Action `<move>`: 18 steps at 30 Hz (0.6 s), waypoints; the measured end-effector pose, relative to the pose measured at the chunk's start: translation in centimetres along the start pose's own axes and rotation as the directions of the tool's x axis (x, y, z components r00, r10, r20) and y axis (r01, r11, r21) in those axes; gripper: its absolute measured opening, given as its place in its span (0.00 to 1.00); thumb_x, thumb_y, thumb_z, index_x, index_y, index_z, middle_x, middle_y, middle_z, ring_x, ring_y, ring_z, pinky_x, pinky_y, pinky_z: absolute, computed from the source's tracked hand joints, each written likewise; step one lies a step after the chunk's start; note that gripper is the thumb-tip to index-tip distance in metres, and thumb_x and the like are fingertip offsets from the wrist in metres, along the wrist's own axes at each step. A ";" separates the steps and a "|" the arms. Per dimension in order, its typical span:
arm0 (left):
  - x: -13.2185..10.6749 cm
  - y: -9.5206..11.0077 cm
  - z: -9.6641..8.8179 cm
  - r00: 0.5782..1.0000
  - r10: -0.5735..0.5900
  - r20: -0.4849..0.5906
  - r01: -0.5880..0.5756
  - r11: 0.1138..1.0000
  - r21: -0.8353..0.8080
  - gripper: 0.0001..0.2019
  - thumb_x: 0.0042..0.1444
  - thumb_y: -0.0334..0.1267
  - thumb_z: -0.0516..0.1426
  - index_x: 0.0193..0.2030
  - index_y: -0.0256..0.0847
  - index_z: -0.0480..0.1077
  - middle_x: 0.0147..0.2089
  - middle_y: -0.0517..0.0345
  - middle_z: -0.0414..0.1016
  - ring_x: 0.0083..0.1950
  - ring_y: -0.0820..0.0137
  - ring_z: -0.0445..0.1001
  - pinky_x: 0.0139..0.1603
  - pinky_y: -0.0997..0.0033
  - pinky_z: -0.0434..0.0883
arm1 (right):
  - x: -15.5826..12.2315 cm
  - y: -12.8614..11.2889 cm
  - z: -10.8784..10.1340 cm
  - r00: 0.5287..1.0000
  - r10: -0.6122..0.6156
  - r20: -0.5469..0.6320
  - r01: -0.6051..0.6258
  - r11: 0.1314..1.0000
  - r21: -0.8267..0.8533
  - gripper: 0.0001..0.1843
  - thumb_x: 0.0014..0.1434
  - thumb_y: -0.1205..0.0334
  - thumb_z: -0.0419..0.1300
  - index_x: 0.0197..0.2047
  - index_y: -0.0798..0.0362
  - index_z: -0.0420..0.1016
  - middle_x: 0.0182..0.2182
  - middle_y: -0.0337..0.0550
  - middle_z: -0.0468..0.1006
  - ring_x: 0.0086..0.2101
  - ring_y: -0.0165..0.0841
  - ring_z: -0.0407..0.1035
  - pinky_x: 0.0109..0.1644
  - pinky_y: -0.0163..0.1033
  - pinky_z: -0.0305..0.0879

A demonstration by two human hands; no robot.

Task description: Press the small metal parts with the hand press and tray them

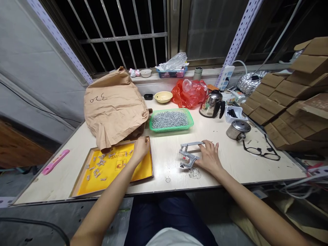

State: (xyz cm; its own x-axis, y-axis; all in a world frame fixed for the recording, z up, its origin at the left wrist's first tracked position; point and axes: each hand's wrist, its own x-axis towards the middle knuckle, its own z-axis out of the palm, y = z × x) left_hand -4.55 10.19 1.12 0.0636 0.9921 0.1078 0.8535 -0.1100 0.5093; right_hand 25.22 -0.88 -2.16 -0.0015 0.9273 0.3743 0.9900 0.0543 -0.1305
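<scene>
Silver-grey metal fills your right hand (209, 158): its grip is closed on a spring-fitted hand press (191, 158) over the pale wooden tabletop (167, 155), right of the shallow yellow-lined cardboard tray (140, 173). Your left hand (141, 149) reaches to the tray's far right, near scattered small silvery metal pieces (101, 160); its fingertips are hidden, so I cannot tell whether it grips one. You seem to be at the picking step; next calls for a light pinch, press steady.
</scene>
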 end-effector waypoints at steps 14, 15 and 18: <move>-9.0 7.6 4.8 0.809 -0.194 0.555 0.583 0.145 -0.799 0.17 0.30 0.32 0.67 0.29 0.33 0.68 0.24 0.56 0.73 0.21 0.77 0.67 0.23 0.78 0.60 | 1.4 -2.8 -1.4 0.997 -0.076 -0.004 0.076 0.997 -0.010 0.36 0.49 0.38 0.49 0.50 0.60 0.63 0.57 0.61 0.57 0.59 0.51 0.44 0.58 0.68 0.27; -9.1 7.7 5.0 0.815 -0.201 0.543 0.572 0.135 -0.809 0.20 0.30 0.32 0.68 0.31 0.34 0.66 0.24 0.56 0.73 0.22 0.76 0.68 0.24 0.77 0.61 | 1.4 -2.9 -1.5 0.997 -0.074 -0.004 0.074 0.997 -0.018 0.35 0.50 0.39 0.49 0.50 0.60 0.62 0.57 0.61 0.56 0.59 0.51 0.42 0.58 0.68 0.26; -9.3 7.7 5.3 0.845 -0.208 0.492 0.526 0.157 -0.836 0.26 0.30 0.31 0.68 0.38 0.37 0.62 0.23 0.59 0.73 0.24 0.74 0.70 0.28 0.75 0.64 | 1.3 -3.0 -1.4 0.998 -0.064 0.004 0.064 0.997 -0.038 0.35 0.50 0.39 0.48 0.50 0.61 0.62 0.59 0.62 0.53 0.60 0.51 0.40 0.58 0.67 0.24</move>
State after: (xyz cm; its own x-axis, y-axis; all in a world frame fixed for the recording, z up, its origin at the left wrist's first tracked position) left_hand 4.16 0.40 -0.44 0.1306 0.8908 -0.4352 -0.2654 0.4543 0.8504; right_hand 22.43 -0.40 0.01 -0.0652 0.9236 0.3777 0.9925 0.0993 -0.0714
